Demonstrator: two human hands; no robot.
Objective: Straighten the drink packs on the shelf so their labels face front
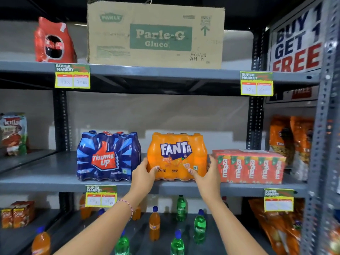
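Note:
Three drink packs stand on the middle grey shelf (46,181). An orange Fanta pack (176,153) is in the centre, its label facing front. My left hand (144,173) grips its lower left corner and my right hand (208,172) grips its lower right corner, thumbs on the front face. A blue Thums Up pack (107,155) stands to its left, label facing front and turned slightly. A red Maaza carton pack (248,165) lies to the right, close to my right hand.
A Parle-G cardboard box (155,34) and a red pack (54,42) sit on the top shelf. Loose orange and green bottles (199,227) stand on the lower shelf. Snack bags (290,138) fill the right bay. Price tags (100,196) hang on shelf edges.

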